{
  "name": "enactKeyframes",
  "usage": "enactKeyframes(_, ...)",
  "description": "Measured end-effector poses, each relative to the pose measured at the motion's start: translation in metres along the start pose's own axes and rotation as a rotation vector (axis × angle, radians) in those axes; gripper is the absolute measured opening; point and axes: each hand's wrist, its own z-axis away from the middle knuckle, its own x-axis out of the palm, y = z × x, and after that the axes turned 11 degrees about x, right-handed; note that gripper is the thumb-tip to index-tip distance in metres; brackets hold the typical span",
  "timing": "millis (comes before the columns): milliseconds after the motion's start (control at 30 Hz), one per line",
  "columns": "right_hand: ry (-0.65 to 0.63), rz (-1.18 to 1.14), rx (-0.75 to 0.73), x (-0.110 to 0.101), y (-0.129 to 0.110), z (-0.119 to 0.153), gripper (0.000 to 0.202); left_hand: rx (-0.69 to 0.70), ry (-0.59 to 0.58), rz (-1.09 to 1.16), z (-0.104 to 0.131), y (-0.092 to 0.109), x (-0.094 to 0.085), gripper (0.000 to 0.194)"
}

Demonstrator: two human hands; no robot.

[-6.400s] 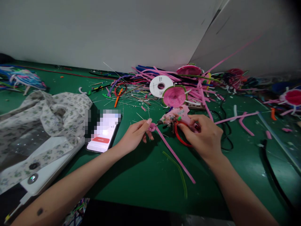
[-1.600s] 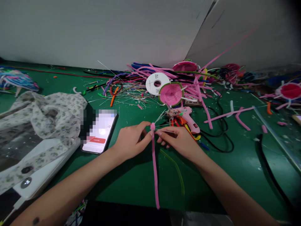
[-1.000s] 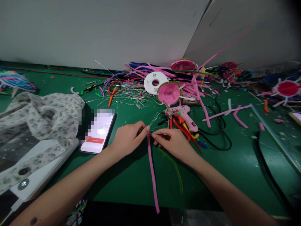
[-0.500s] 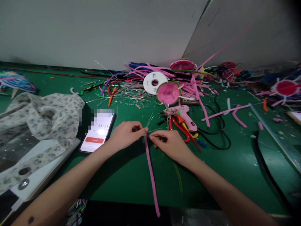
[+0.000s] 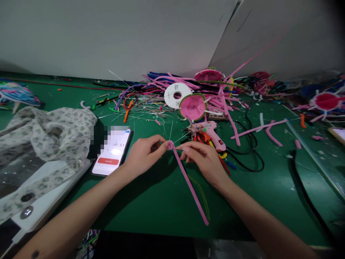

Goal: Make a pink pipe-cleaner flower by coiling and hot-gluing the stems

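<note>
Coil (image 5: 169,145): pinched in my left hand (image 5: 144,154); its strip (image 5: 191,185) slants rightward, toward me. Right hand (image 5: 204,158): right of coil, pinching wire (image 5: 178,148).

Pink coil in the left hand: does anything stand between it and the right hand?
No separate object is visible between them. The right hand is just right of the pink coil, which the left hand pinches; only its own trailing strip comes out there. The glue gun lies beyond, clear of that gap.
</note>
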Motion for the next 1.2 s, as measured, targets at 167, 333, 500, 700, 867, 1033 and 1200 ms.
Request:
enactKeyframes(167,0.039,-0.283,0.073,-0.009,0.006,-0.010,0.034,0.067,0.025,-0.064,0.003,-0.003,0.002,0.028)
enactKeyframes(333,-0.061,-0.180,0.161,-0.011,0.006,-0.014,0.028,0.293,0.127,-0.320,0.006,-0.003,0.006,0.028)
enactKeyframes(500,-0.199,-0.129,0.239,-0.006,0.002,-0.009,0.034,0.460,0.226,-0.496,0.005,-0.005,0.010,0.023)
enactKeyframes(700,-0.222,-0.142,0.330,-0.002,-0.003,-0.006,0.030,0.505,0.255,-0.575,0.005,-0.008,0.013,0.022)
enactKeyframes(867,-0.252,-0.190,0.367,-0.002,-0.006,-0.006,0.025,0.522,0.277,-0.601,0.006,-0.009,0.016,0.021)
enactKeyframes(1033,-0.282,-0.258,0.363,-0.003,-0.003,-0.006,0.027,0.518,0.294,-0.579,0.006,-0.007,0.017,0.022)
enactKeyframes(1200,-0.313,-0.293,0.339,-0.003,0.000,-0.007,0.030,0.528,0.300,-0.559,0.005,-0.008,0.016,0.021)
